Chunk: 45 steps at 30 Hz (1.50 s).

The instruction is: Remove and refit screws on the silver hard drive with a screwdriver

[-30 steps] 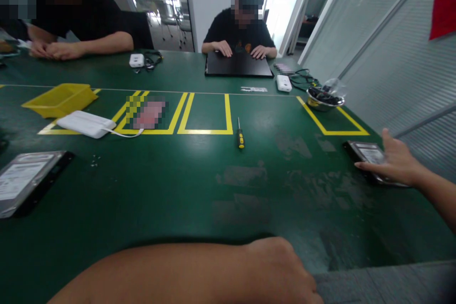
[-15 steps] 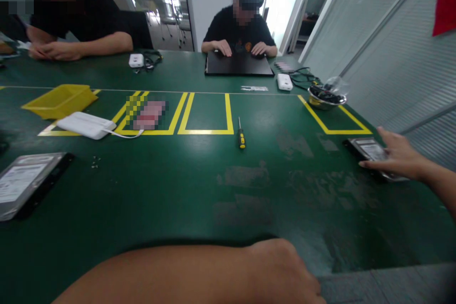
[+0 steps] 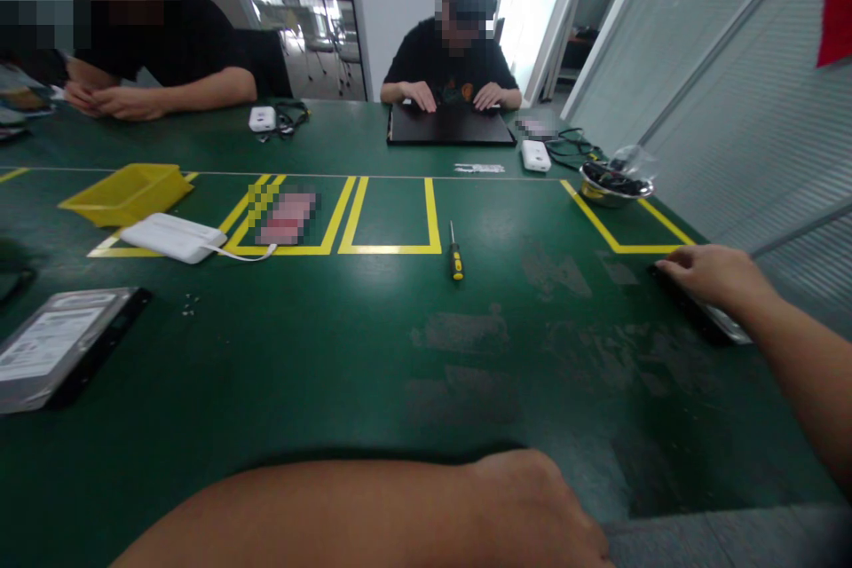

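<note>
While right fingers [image 3: 680,264] overlie a hard drive [image 3: 693,305] on the green desk [image 3: 312,364], partition [image 3: 752,98] beyond, their grip, like the left hand's [image 3: 542,510], is unclear.

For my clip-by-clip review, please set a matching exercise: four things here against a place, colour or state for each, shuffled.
1. Right hand
2. Screwdriver
3. Yellow tray
4. Metal bowl

A. holding dark items
B. black and yellow
C. at the hard drive on the right
D. just beyond the white device

Pairs: 1-C, 2-B, 3-D, 4-A
</note>
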{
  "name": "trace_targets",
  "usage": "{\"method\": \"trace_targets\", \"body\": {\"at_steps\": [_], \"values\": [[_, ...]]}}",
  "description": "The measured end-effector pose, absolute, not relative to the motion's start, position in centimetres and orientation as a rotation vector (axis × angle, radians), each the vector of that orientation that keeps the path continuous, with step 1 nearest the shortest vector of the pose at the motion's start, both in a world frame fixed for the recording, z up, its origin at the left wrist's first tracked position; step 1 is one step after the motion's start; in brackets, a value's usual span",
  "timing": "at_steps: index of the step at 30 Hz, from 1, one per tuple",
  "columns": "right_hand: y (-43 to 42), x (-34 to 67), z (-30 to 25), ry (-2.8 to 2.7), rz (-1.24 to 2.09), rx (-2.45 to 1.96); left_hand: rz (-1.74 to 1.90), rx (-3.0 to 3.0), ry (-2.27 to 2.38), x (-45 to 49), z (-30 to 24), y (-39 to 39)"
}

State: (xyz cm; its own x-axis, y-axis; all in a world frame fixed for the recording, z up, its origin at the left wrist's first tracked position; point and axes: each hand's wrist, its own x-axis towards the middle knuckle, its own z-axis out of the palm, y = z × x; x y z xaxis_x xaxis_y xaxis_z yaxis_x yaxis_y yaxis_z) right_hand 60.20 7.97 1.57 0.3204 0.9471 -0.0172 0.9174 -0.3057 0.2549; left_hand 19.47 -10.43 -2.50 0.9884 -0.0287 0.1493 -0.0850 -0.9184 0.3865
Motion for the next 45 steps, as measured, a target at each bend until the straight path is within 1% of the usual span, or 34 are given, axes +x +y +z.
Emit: {"method": "trace_targets", "body": {"at_steps": [6, 12, 21, 28, 35, 45], "values": [[8.1, 59.8, 1.8, 1.696, 0.229, 2.382, 0.169, 2.709, -0.097, 19.6, -2.4, -10.2], [8.1, 59.5, 2.3, 1.671, 0.189, 2.39, 0.143, 2.709, -0.114, 19.7, -2.8, -10.3], [8.0, 59.5, 1.7, 1.729, 0.211, 2.412, 0.112, 2.718, -0.103, 19.5, -2.4, -10.2], [8.5, 59.6, 1.2, 1.695, 0.23, 2.45, 0.255, 2.731, -0.096, 19.4, -3.0, -10.3], [8.9, 59.5, 1.0, 1.643, 0.267, 2.455, 0.246, 2.726, -0.106, 19.6, -3.6, -10.3], [9.4, 60.4, 0.9, 1.73, 0.279, 2.359, 0.287, 2.724, -0.108, 19.9, -3.9, -10.3]]}}
